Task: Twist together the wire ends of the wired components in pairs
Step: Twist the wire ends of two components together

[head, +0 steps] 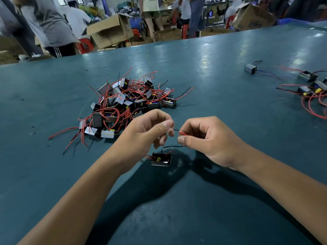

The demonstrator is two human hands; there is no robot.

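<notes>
The wire ends themselves are the hardest thing to read: only a short stretch of black wire (pixel 176 129) and a short red wire (pixel 183 133) show in the gap between the two hands, and where they meet is covered by fingertips, so whether they are already wound together cannot be told. The left hand (pixel 150 129) has its thumb and forefinger curled in a pinch on the black wire's tip, its other fingers folded beneath; the right hand (pixel 203 137) pinches the red wire between thumb and forefinger, its remaining fingers curled into the palm. Both wires run roughly side to side between the hands. Just below and between the hands sits the wired component (pixel 161 159), a small dark box with a metal frame and a yellow part inside, its long axis lying left to right on the teal bench (pixel 221 89); a black lead arcs up from it toward the right hand, and short red leads leave its left end, partly hidden by the left wrist. Beyond the component, to its far left, lies a tangled pile of components (pixel 127 103) with red and black leads. Far right of the component, a smaller group of components (pixel 311 87) is cut off by the frame edge, with a single component (pixel 250 68) lying apart. Past the bench's far edge, cardboard boxes (pixel 109 30) and blurred standing people are cropped at the top.
</notes>
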